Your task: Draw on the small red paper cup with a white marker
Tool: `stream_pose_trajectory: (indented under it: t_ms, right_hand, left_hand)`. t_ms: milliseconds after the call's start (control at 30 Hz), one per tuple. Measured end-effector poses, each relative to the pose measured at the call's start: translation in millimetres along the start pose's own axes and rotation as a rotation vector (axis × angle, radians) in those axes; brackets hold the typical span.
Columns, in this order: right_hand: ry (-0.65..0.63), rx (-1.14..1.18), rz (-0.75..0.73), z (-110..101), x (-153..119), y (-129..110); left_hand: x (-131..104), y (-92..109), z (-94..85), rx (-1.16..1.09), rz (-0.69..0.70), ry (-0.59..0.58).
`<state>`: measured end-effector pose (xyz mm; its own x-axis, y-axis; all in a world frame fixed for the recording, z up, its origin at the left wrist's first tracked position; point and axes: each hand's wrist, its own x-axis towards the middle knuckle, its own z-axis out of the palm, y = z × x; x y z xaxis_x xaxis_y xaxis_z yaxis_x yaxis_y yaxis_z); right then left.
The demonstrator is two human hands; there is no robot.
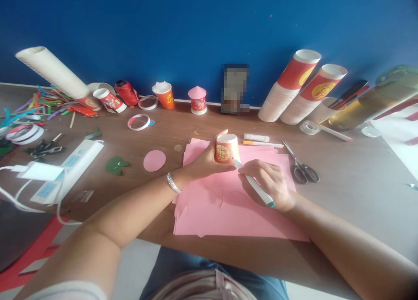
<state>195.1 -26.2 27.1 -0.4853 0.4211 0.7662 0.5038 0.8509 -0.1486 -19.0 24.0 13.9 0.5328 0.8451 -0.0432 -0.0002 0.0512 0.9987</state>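
Observation:
My left hand [209,160] is wrapped round a small red and white paper cup [227,148] with a gold print, its white base facing up. In my right hand [267,182] is a white marker with a green end [257,190], its tip at the cup's lower side. Both hands are over a stack of pink paper sheets [209,213]. Just behind the stack lie a white tube [256,137] and an orange and white pen [263,143]. Scissors [302,167] rest at the stack's right edge.
Along the blue wall stand a pink-roofed cup model [197,100], a phone [234,89] and tall cup stacks [290,86]. A pink disc [154,160], green scrap [116,165] and power strip [68,171] lie to the left. A bottle [375,102] leans at the right.

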Motion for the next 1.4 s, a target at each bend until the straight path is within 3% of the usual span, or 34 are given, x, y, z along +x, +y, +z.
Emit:
stream_pose_trajectory:
  t_ms: [333, 600, 1400]
  right_hand:
    - [0.027, 0.019, -0.032, 2.7, 0.3, -1.4]
    - [0.011, -0.027, -0.029, 1.2, 2.6, -1.7]
    - [-0.015, -0.034, -0.002, -1.1, 0.9, 2.9]
  left_hand:
    - [-3.0, 11.7, 2.0, 0.1, 0.023, 0.025]
    - [-5.8, 10.7, -1.3, 0.027, -0.006, -0.03]
    - [-4.2, 13.6, 0.7, 0.011, -0.037, -0.025]
